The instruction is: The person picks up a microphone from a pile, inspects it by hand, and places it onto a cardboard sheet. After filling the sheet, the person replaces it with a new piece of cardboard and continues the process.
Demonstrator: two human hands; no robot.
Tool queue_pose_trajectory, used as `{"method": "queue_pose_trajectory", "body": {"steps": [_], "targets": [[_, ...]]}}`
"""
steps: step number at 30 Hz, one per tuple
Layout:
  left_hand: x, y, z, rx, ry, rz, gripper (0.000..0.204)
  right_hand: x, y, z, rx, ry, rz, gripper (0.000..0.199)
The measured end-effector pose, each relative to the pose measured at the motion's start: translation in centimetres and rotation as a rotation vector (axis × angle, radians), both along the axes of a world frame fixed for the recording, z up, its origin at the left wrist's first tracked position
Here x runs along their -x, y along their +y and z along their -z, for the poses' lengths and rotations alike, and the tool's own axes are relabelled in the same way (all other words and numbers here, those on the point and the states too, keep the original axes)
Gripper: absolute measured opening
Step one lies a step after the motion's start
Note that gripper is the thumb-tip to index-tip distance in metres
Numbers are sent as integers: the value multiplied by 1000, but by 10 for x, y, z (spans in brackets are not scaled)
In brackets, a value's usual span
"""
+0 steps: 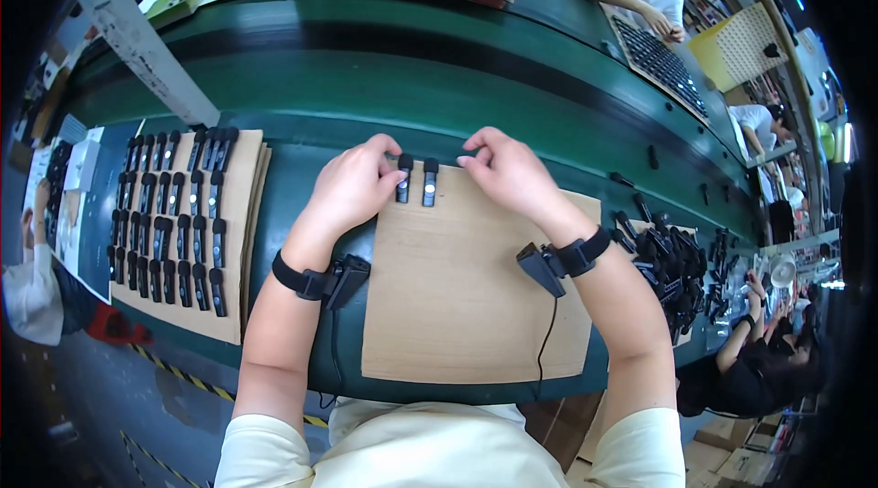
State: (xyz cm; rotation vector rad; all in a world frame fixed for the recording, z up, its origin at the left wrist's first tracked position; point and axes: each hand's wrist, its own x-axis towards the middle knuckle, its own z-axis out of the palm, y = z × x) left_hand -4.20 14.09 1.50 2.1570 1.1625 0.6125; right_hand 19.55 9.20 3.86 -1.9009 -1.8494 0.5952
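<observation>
Two small black microphones with dark foam tops lie side by side at the far edge of a brown cardboard sheet (pixel 476 296). My left hand (pixel 352 182) is bent around the left microphone (pixel 403 186), its thumb against the side and its index finger by the foam top. The right microphone (pixel 430 188) lies untouched between my hands. Just right of it, my right hand (pixel 512 172) hovers over the sheet's far edge with curled fingers, thumb and index finger apart, nothing visible between them. Each wrist wears a black strap with a small device and cable.
On the left, rows of similar microphones (pixel 165 223) lie on stacked cardboard (pixel 240 241). A heap of them (pixel 668 264) sits to the right. Beyond runs a green conveyor belt (pixel 384 76), with a grey post (pixel 146 49) at left. Several people work around.
</observation>
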Motion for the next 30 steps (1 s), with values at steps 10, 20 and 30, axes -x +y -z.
{"method": "queue_pose_trajectory", "body": {"steps": [10, 20, 30], "targets": [[-7, -5, -12, 25, 5, -54, 23, -206, -25, 32, 25, -443, 359, 17], [-3, -18, -28, 46, -150, -13, 20, -248, -37, 39, 135, -505, 441, 18], [-7, -46, -50, 90, -394, 163, 20, -43, -32, -44, -228, 147, -107, 25]]}}
